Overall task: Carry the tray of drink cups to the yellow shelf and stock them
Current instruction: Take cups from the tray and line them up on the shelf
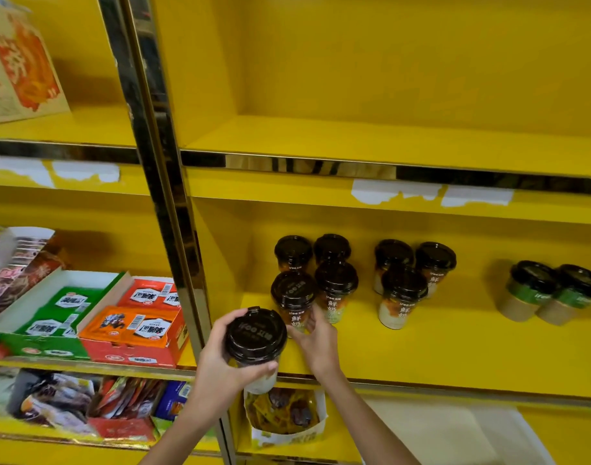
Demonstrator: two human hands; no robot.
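We see the yellow shelf [421,347] with a smooth, painted-looking surface, faintly shiny where light falls. Its front edges and upright post [173,209] carry mirror-bright metal strips. Torn white paper labels [431,193] cling to the shelf lip, rough at the edges. The drink cups [334,290] have glossy dark plastic lids and printed sleeves; the cup in the left hand [220,370] shows raised lettering on its shiny lid [255,333] and a pale, cloudy body. Two cups at right [552,293] look like matt brown paper. The snack boxes [86,323] appear to be printed cardboard, holding glossy foil-like packets [136,323].
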